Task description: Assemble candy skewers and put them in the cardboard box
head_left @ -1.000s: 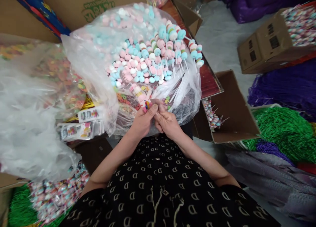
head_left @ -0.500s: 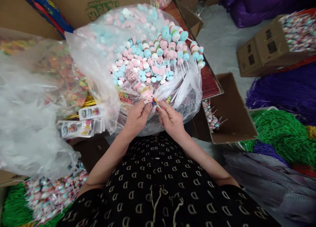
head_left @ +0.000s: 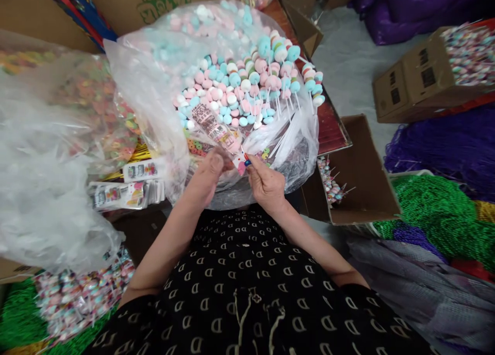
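My right hand (head_left: 267, 184) is closed in a pinch on the lower end of a wrapped candy skewer (head_left: 217, 127), where a small red and blue tie (head_left: 246, 161) shows. The clear wrapper has brown and pink print, and its upper part leans up and left over the candies. My left hand (head_left: 207, 179) is just left of the wrapper's lower end, apart from it, its fingers loose and blurred. Under both hands spreads a large clear plastic bag (head_left: 154, 79) of pink, blue and white candies (head_left: 212, 93). Candy skewers on white sticks (head_left: 273, 82) lie along its right side.
Printed wrappers (head_left: 119, 194) are stacked at left, beside bags of ring candies (head_left: 83, 95). An open cardboard box (head_left: 367, 174) with finished skewers stands at right, below a red board edge (head_left: 336, 133). Green beads (head_left: 436, 205) and another filled box (head_left: 410, 77) are further right.
My left hand has come off the wrapper's lower end and moved left and slightly down. My right hand keeps its pinch, and more of the printed wrapper shows.
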A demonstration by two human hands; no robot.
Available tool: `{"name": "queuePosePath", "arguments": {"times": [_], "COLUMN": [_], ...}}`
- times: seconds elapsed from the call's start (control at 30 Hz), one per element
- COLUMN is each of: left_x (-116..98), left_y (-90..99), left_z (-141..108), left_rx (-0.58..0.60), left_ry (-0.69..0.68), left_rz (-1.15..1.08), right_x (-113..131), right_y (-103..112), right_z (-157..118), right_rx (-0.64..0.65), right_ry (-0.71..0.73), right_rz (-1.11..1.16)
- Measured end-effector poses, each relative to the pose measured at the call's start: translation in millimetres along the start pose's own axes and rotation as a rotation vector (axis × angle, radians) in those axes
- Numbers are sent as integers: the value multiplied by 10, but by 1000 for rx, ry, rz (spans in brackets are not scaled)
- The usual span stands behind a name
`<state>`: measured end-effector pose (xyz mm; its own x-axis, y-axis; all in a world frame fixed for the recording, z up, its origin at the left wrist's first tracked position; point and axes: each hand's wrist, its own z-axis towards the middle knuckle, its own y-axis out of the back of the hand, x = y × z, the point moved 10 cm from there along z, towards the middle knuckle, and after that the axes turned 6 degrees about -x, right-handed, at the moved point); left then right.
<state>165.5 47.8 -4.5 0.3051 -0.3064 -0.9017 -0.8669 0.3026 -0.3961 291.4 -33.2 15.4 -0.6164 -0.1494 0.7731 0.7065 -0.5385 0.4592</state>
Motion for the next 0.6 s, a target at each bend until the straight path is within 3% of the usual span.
{"name": "queuePosePath", "arguments": {"times": [0.13,0.27,0.4,0.5,0.6], "left_x": [-16,75,45,-126,-172], "left_y": [-205,-317,-263,-108,-132], "left_z": [18,-12,-5,9,-67], "left_rx": [75,42,6,-28,105], "left_ry": [78,131,83,-40,-26], "left_rz": [-91,-105,-67,-35,-44], "right_x": [63,130,164,183,37], "right_y": [-50,-82,-149,-111,28], "right_z": [-56,-83,-41,67,268], "right_rx": [-2,-57,38,155,151], "right_ry": [122,192,137,70,-136], "right_rz": [-91,-156,-32,161,331]}}
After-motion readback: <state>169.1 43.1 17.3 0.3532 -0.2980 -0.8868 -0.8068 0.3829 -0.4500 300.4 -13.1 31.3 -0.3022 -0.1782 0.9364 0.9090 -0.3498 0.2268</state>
